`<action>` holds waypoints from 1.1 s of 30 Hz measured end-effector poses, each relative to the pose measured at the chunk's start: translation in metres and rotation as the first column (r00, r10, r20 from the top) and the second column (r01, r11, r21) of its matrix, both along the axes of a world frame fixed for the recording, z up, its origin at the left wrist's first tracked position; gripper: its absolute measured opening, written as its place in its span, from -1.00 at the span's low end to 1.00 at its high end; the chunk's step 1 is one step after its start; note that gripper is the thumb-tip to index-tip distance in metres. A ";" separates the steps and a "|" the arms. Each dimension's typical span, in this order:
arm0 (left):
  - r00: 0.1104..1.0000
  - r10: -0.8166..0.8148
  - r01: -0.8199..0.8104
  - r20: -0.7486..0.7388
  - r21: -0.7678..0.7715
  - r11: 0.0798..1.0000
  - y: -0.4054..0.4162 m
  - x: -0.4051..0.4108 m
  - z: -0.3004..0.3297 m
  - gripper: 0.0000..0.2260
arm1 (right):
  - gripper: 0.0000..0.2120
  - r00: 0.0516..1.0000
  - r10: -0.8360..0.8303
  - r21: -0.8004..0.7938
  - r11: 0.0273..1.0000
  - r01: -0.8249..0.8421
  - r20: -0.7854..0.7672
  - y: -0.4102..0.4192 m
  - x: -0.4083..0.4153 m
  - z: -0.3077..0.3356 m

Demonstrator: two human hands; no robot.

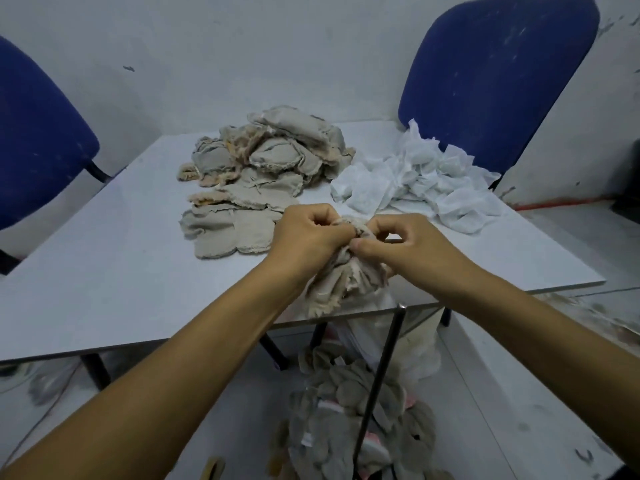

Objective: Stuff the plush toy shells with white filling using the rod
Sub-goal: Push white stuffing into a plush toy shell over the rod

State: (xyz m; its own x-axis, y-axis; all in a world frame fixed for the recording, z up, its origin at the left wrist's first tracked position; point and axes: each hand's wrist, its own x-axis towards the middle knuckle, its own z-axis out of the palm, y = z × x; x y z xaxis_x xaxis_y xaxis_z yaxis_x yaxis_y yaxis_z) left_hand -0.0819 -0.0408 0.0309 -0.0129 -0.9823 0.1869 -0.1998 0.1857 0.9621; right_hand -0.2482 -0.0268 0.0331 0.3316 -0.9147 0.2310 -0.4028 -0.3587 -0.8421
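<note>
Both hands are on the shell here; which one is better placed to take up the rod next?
Probably the right hand. The rod stands upright just below the table edge, under the right forearm. The left hand would have to cross the plush shell that both hands pinch.

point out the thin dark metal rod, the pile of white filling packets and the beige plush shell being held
thin dark metal rod point(381, 379), head view, mid-shaft
pile of white filling packets point(415, 178), head view, pile centre
beige plush shell point(332, 285), head view, hanging lower part

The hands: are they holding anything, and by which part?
Both hold one plush toy shell. The left hand and right hand pinch its bunched top edge from either side; the rest hangs down over the table edge.
</note>
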 end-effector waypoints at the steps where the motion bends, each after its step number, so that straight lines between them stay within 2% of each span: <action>1: 0.999 0.039 -0.039 0.004 0.004 0.999 -0.001 -0.003 -0.001 -0.76 | -0.80 0.999 -0.045 -0.012 0.999 0.045 0.019 -0.002 0.002 -0.002; 3: 0.998 0.011 -0.007 -0.063 0.069 0.998 -0.004 -0.002 -0.002 -0.76 | -0.78 0.995 -0.069 0.039 0.997 0.067 0.065 -0.006 0.001 -0.003; 6: 0.936 -0.216 0.279 -0.279 0.207 0.938 -0.005 0.005 -0.004 -0.74 | -0.74 0.990 -0.125 0.077 0.990 0.120 0.058 -0.010 -0.007 -0.007; 7: 0.929 -0.272 0.327 -0.252 0.208 0.922 -0.004 0.005 -0.006 -0.78 | -0.72 0.985 -0.171 0.065 0.984 0.168 0.036 -0.012 -0.008 -0.009; 9: 0.936 -0.338 0.349 -0.095 0.165 0.922 -0.002 0.003 -0.012 -0.87 | -0.66 0.960 -0.281 0.009 0.960 0.281 0.000 -0.015 -0.004 -0.016; 11: 0.943 -0.330 0.321 0.037 0.146 0.936 -0.001 0.002 -0.016 -0.95 | -0.63 0.926 -0.377 -0.042 0.925 0.377 -0.008 -0.020 0.003 -0.020; 13: 0.944 -0.301 0.283 0.132 0.138 0.949 -0.006 0.005 -0.016 -0.92 | -0.67 0.902 -0.431 -0.062 0.901 0.429 -0.009 -0.026 0.010 -0.020; 17: 0.976 -0.182 0.172 0.121 0.092 0.981 -0.019 0.014 -0.017 -0.87 | -0.85 0.928 -0.370 -0.024 0.929 0.369 -0.042 -0.033 0.025 -0.019; 18: 0.984 -0.146 0.138 0.098 0.092 0.986 -0.021 0.016 -0.018 -0.87 | -0.87 0.940 -0.333 -0.054 0.943 0.329 -0.081 -0.031 0.030 -0.022; 20: 0.997 -0.068 0.062 0.047 0.109 0.992 -0.026 0.018 -0.021 -0.85 | -0.74 0.929 -0.343 -0.288 0.912 0.293 -0.140 -0.020 0.040 -0.029; 22: 0.999 0.030 -0.025 -0.031 0.148 0.989 -0.031 0.020 -0.025 -0.80 | -0.61 0.886 -0.443 -0.590 0.755 0.286 -0.138 -0.009 0.043 -0.033; 23: 0.994 0.077 -0.063 -0.077 0.173 0.983 -0.033 0.021 -0.026 -0.78 | -0.58 0.871 -0.468 -0.656 0.706 0.266 -0.151 -0.007 0.042 -0.033; 24: 0.986 0.112 -0.085 -0.126 0.199 0.976 -0.034 0.021 -0.027 -0.78 | -0.57 0.870 -0.452 -0.635 0.735 0.238 -0.198 -0.008 0.039 -0.032; 26: 0.967 0.148 -0.096 -0.207 0.241 0.966 -0.036 0.021 -0.027 -0.79 | -0.62 0.907 -0.303 -0.432 0.888 0.158 -0.293 -0.013 0.033 -0.032; 27: 0.957 0.155 -0.089 -0.246 0.261 0.961 -0.037 0.021 -0.025 -0.80 | -0.69 0.918 -0.236 -0.366 0.924 0.110 -0.320 -0.014 0.030 -0.033; 30: 0.933 0.135 -0.020 -0.334 0.326 0.945 -0.037 0.025 -0.017 -0.87 | -0.82 0.931 -0.280 -0.396 0.902 0.173 -0.232 -0.019 0.014 -0.035; 32: 0.946 0.095 0.010 -0.311 0.319 0.948 -0.034 0.033 -0.014 -0.86 | -0.86 0.915 -0.355 -0.355 0.894 0.273 -0.192 -0.025 0.001 -0.034; 33: 0.959 0.079 0.007 -0.272 0.300 0.954 -0.032 0.037 -0.013 -0.88 | -0.88 0.899 -0.380 -0.310 0.900 0.305 -0.218 -0.029 -0.005 -0.034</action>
